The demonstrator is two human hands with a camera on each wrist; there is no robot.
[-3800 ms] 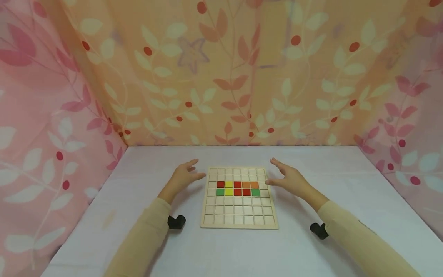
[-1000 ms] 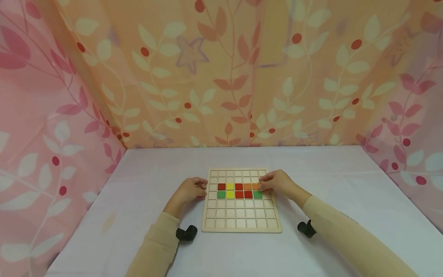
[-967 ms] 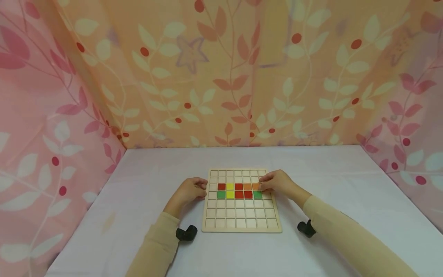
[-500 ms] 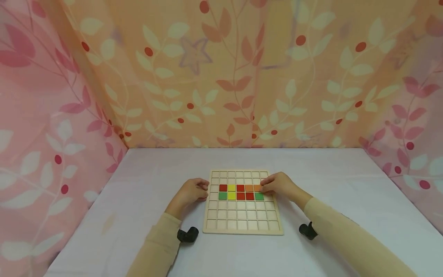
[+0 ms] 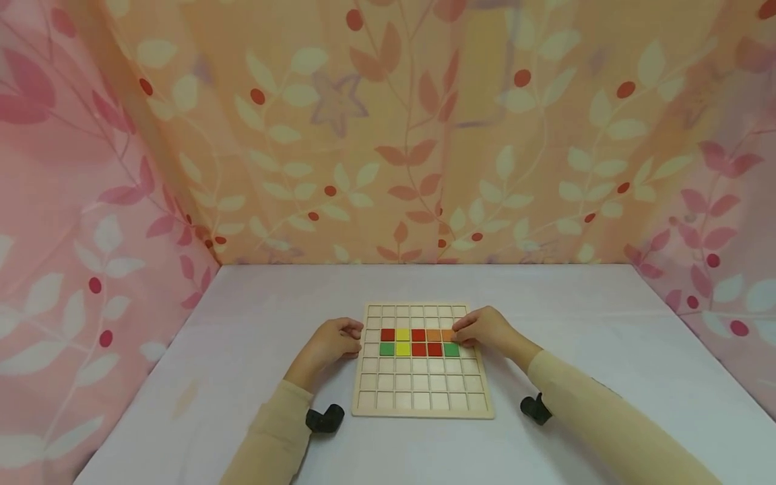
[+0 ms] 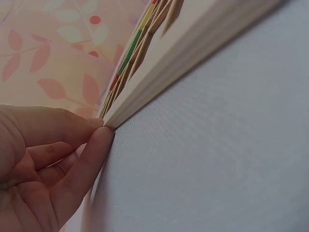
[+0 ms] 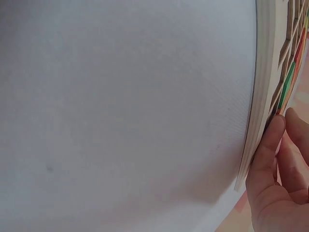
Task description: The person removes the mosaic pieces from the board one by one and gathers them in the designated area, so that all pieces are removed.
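A pale wooden grid board (image 5: 422,413) lies flat on the table, with two rows of coloured square tiles across its middle cells. The upper row has a red tile (image 5: 388,335), a yellow, another red and two orange; the lower has a green tile (image 5: 386,349), a yellow, two reds and a green. My left hand (image 5: 329,345) pinches the board's left edge between thumb and fingers (image 6: 82,162). Reaching over the right edge, my right hand (image 5: 490,330) has thumb and fingertips (image 7: 275,128) on the rightmost orange tile (image 5: 447,334), partly covering it.
White cloth covers the table (image 5: 273,289). Patterned curtains (image 5: 400,135) stand behind it and on both sides. A black wrist mount (image 5: 325,419) sits by my left sleeve, and another black mount (image 5: 536,409) by the right one.
Earlier both hands were spread apart beside the board; they have since moved in to its left edge and the orange tile. During the last second they have barely moved, and the tiles look unchanged.
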